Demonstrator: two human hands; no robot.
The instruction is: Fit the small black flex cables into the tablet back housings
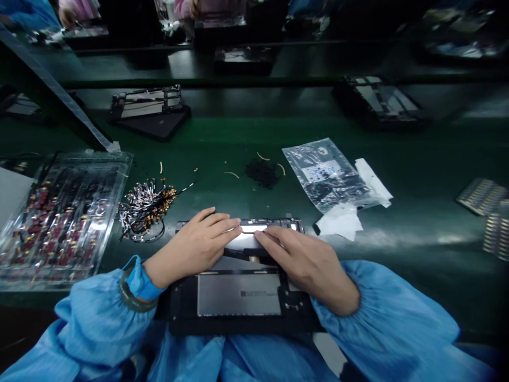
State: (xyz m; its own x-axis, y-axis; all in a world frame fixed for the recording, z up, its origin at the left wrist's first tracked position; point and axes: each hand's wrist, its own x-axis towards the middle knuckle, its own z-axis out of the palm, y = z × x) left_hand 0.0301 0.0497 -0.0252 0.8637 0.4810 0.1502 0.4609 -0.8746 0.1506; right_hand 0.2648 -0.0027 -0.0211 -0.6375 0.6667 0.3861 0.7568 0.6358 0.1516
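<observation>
In front of me, a flat electronic device frame (pixel 294 225) with small parts along its edge lies at the far side of a black holder (pixel 238 324). Nearer me on that holder is a silver rectangular panel (pixel 238 294) with a small printed label. My left hand (pixel 194 241) rests across the left of the frame, fingers stretched out and fingertips at its bright strip. My right hand (pixel 306 260) comes from the other side, thumb and forefinger drawn close at the strip. A thin dark line runs between the fingertips; what the right fingers pinch is hidden.
Left lie a bundle of thin connector cables (pixel 149 207) and a clear tray (pixel 107 223) of parts. Beyond my hands are a pile of small black pieces (pixel 261 173) and a clear plastic bag (pixel 326 175) beside white paper (pixel 342 222). Other device units (pixel 147 103) stand farther back.
</observation>
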